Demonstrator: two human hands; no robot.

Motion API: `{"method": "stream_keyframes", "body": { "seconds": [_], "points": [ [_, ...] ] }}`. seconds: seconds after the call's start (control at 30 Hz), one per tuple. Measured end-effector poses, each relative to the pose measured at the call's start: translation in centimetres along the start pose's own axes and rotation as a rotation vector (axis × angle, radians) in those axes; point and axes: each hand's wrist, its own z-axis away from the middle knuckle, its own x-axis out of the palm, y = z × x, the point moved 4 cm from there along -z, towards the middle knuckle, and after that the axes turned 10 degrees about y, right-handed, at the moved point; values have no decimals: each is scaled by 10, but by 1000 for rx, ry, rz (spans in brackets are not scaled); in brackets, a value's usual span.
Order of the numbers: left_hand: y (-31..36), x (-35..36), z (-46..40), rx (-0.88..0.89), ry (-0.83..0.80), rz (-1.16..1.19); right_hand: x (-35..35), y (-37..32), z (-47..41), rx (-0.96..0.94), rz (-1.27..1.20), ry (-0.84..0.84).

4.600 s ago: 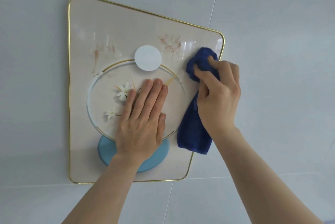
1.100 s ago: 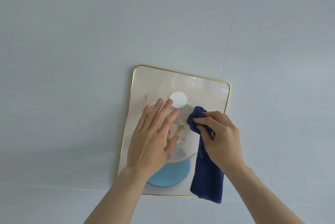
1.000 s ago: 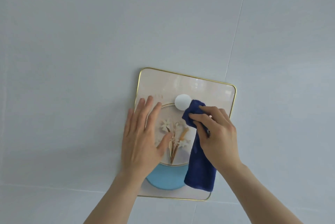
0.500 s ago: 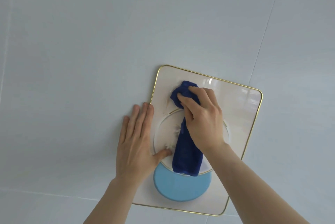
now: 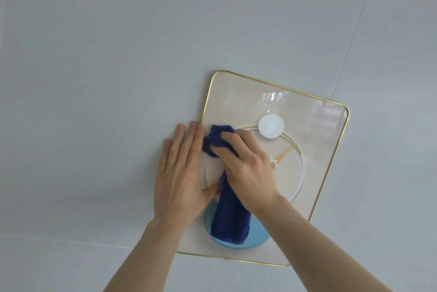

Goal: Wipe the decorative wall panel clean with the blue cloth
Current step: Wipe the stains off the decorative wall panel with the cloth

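- The light is soft and even. It is bright like day, with no dark corners.
- The wall [image 5: 118,43] looks pale grey-blue. It is a bit darker in a wide band low on the left.
- The panel [image 5: 314,173] is shiny. White glare sits near its top, and faint window-like shapes show at its top right corner.
- Soft, thin shadows lie just under the hands [image 5: 179,178] and the cloth [image 5: 230,220].
- The picture is mostly sharp. The fingertips [image 5: 194,126] look a little smudged.
- The tile lines lean and the panel looks slanted, from the wide lens.
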Motion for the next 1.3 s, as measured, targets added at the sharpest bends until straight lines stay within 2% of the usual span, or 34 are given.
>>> {"method": "stream_keyframes", "body": {
  "seconds": [0.13, 0.2, 0.3, 0.47, 0.63, 1.0, 1.17, 1.3],
  "points": [
    [2, -5, 0, -11, -16, 17, -6, 5, 18, -133, 43, -75],
    [2, -4, 0, -8, -32, 17, -13, 13, 5, -72, 59, -42],
    [1, -2, 1, -21, -44, 19, -24, 30, -30, 121, 95, 100],
    [1, -2, 1, -18, -24, 25, -18, 27, -38, 118, 47, 154],
    [1, -2, 1, -11, -20, 13, -10, 12, 1, 38, 13, 68],
    [4, -6, 0, -27, -42, 2, -13, 14, 24, -20, 46, -43],
    [5, -6, 0, -29, -32, 0, -9, 13, 33, -47, 101, -151],
    [8, -5, 1, -28, -24, -4, -7, 2, 29, -86, 121, -146]
  ]
}}
